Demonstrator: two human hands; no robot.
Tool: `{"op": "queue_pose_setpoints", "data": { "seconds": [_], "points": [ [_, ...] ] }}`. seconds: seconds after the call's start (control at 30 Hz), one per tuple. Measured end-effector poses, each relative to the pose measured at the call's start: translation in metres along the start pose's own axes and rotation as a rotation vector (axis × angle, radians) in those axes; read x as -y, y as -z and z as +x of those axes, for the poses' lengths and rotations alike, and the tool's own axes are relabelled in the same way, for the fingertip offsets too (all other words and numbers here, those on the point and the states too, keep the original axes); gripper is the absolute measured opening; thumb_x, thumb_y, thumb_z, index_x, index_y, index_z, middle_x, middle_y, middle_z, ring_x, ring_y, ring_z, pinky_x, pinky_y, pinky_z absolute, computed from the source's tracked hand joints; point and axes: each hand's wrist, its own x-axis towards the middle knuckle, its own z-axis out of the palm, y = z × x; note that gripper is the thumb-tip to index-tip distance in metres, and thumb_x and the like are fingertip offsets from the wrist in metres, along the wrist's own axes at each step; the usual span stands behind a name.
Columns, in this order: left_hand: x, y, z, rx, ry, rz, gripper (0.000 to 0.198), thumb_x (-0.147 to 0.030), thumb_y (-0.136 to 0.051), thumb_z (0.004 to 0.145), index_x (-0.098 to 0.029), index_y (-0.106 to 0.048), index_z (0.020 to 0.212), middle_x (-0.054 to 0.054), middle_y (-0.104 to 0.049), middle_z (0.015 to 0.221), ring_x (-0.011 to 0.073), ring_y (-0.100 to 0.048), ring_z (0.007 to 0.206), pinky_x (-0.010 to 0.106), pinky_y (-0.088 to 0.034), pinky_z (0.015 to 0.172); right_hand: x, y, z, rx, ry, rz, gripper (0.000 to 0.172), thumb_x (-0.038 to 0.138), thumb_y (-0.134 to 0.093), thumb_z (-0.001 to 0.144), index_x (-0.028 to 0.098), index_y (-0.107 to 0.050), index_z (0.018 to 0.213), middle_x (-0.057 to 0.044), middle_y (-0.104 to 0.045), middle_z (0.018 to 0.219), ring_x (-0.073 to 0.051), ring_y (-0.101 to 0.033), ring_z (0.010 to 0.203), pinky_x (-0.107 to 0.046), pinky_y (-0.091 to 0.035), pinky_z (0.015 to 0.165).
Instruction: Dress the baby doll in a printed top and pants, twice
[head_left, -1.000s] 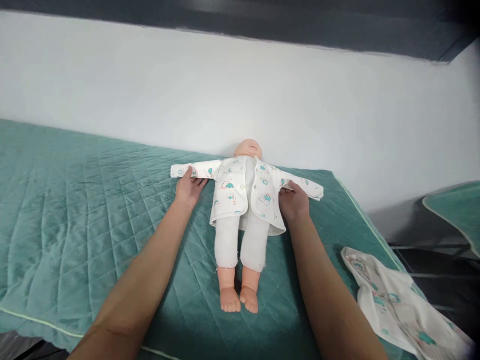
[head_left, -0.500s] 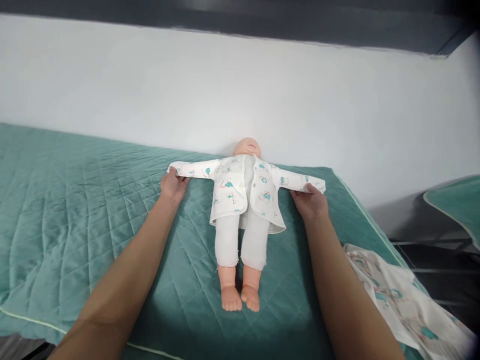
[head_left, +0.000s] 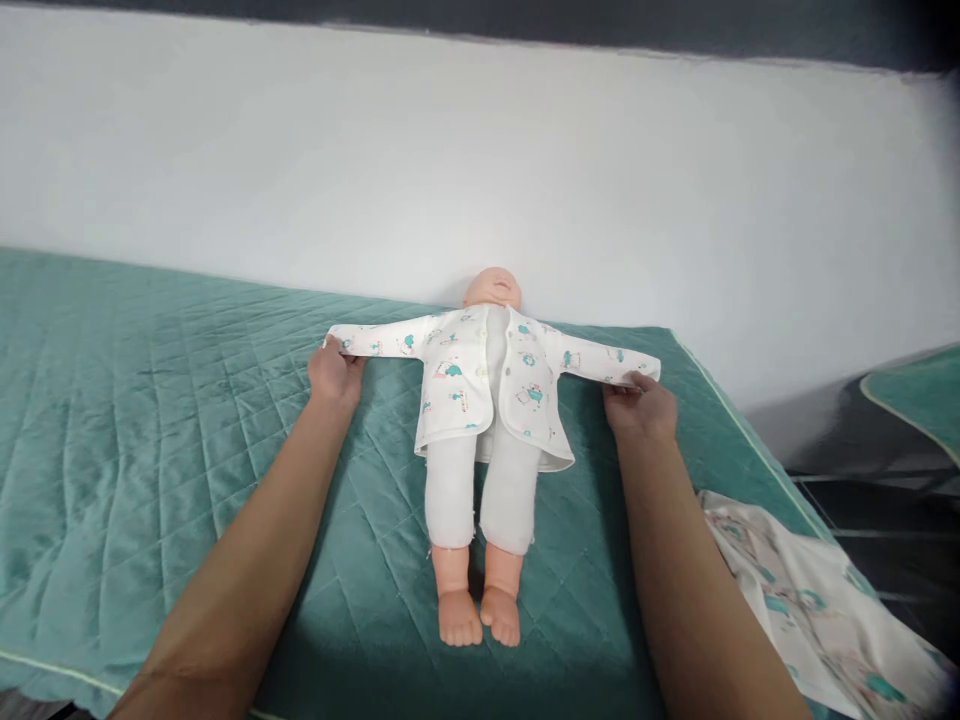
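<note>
One doll with a soft white cloth body and smooth pinkish head and feet lies on its back at the centre of the frame, head toward the white wall. Its torso is inside one white long-sleeved jacket with a teal and pink print; the front hangs open in two rounded panels, and both sleeves stretch out sideways, flat and slim.

Two bare hands hold it, one per sleeve. The left hand, left of centre, is closed near the cuff, thumb on top and fingers underneath. The right hand, right of centre, closes on the lower edge of the other sleeve near its end, fingers curled under the fabric.

Two white padded legs end in two bare, moulded feet set close together. Beneath everything spreads a green quilted cover with diamond stitching and pale piping, slightly wrinkled at left. One crumpled white printed cloth lies at lower right, partly behind the right forearm.
</note>
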Motion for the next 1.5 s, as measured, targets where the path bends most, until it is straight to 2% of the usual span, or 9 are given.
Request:
{"op": "queue_pose_setpoints", "data": {
  "seconds": [0.17, 0.3, 0.43, 0.6, 0.8, 0.93, 1.07, 1.17, 1.5],
  "points": [
    [0.000, 0.005, -0.002, -0.070, -0.057, 0.111, 0.026, -0.002, -0.050, 0.084, -0.020, -0.057, 0.102, 0.004, -0.069, 0.103, 0.0180, -0.069, 0.109, 0.038, -0.056, 0.100, -0.001, 0.000, -0.001, -0.061, 0.097, -0.017, 0.035, -0.008, -0.037, 0.078, 0.019, -0.055, 0.092, 0.003, -0.062, 0.084, -0.006, -0.064, 0.066, -0.016, -0.059, 0.066],
    [0.001, 0.008, -0.006, -0.092, -0.300, 0.331, 0.034, -0.004, -0.057, 0.080, -0.021, -0.054, 0.110, 0.007, -0.062, 0.131, 0.0174, -0.057, 0.131, 0.032, -0.042, 0.116, 0.001, 0.004, -0.001, -0.123, 0.229, -0.057, 0.042, -0.009, -0.039, 0.075, 0.021, -0.056, 0.100, 0.002, -0.065, 0.091, -0.007, -0.068, 0.075, -0.016, -0.059, 0.064],
    [0.001, 0.006, -0.026, -0.027, -0.482, 0.493, 0.042, -0.005, -0.058, 0.082, -0.020, -0.053, 0.122, 0.009, -0.051, 0.148, 0.0158, -0.042, 0.145, 0.029, -0.025, 0.125, 0.001, 0.005, -0.006, -0.145, 0.439, -0.122, 0.042, -0.009, -0.044, 0.075, 0.023, -0.060, 0.097, 0.001, -0.068, 0.099, -0.007, -0.069, 0.097, -0.021, -0.059, 0.088],
    [0.007, -0.003, -0.066, 0.236, -0.501, 0.467, 0.038, -0.010, -0.061, 0.086, -0.026, -0.060, 0.121, 0.003, -0.054, 0.146, 0.0178, -0.041, 0.145, 0.032, -0.021, 0.128, -0.017, -0.004, -0.034, 0.132, 0.774, -0.376, 0.040, -0.007, -0.048, 0.074, 0.022, -0.067, 0.094, 0.002, -0.072, 0.103, -0.011, -0.069, 0.107, -0.035, -0.048, 0.113],
    [0.013, -0.005, -0.104, 0.586, -0.389, 0.512, 0.018, -0.017, -0.068, 0.087, -0.024, -0.073, 0.103, 0.007, -0.067, 0.127, 0.0240, -0.052, 0.135, 0.039, -0.028, 0.125, -0.042, -0.014, -0.089, 0.444, 0.701, -0.490, 0.031, 0.005, -0.059, 0.083, 0.023, -0.073, 0.104, -0.002, -0.073, 0.117, -0.014, -0.066, 0.117, -0.036, -0.045, 0.114],
    [0.010, 0.004, -0.128, 0.784, -0.328, 0.583, 0.030, -0.015, -0.076, 0.080, -0.025, -0.074, 0.108, 0.009, -0.060, 0.143, 0.0253, -0.047, 0.142, 0.044, -0.022, 0.128, -0.047, -0.009, -0.118, 0.671, 0.594, -0.629, 0.030, 0.021, -0.065, 0.089, 0.026, -0.072, 0.117, -0.004, -0.070, 0.131, -0.019, -0.061, 0.128, -0.043, -0.038, 0.120],
    [0.005, 0.021, -0.147, 0.919, -0.228, 0.646, 0.051, -0.016, -0.085, 0.070, -0.028, -0.071, 0.118, 0.008, -0.040, 0.162, 0.0305, -0.024, 0.157, 0.051, -0.012, 0.130, -0.048, 0.010, -0.142, 0.932, 0.592, -0.874, 0.052, 0.033, -0.074, 0.087, 0.033, -0.063, 0.137, -0.002, -0.039, 0.165, -0.024, -0.031, 0.155, -0.049, -0.019, 0.129],
    [0.001, 0.033, -0.156, 0.988, -0.264, 0.693, 0.048, -0.014, -0.083, 0.071, -0.030, -0.073, 0.116, 0.007, -0.044, 0.160, 0.0307, -0.018, 0.159, 0.055, -0.009, 0.130, -0.049, 0.030, -0.159, 1.014, 0.681, -0.996, 0.062, 0.035, -0.073, 0.089, 0.037, -0.053, 0.147, -0.001, -0.021, 0.172, -0.025, -0.017, 0.159, -0.052, -0.014, 0.130],
    [0.009, 0.043, -0.160, 0.757, -0.445, 0.758, 0.019, -0.019, -0.069, 0.085, -0.027, -0.074, 0.101, 0.009, -0.061, 0.126, 0.0275, -0.053, 0.126, 0.044, -0.033, 0.119, -0.054, 0.053, -0.187, 0.658, 0.891, -1.016, 0.032, 0.032, -0.066, 0.092, 0.029, -0.066, 0.124, -0.010, -0.058, 0.137, -0.026, -0.055, 0.129, -0.048, -0.047, 0.108]
  ]
}}
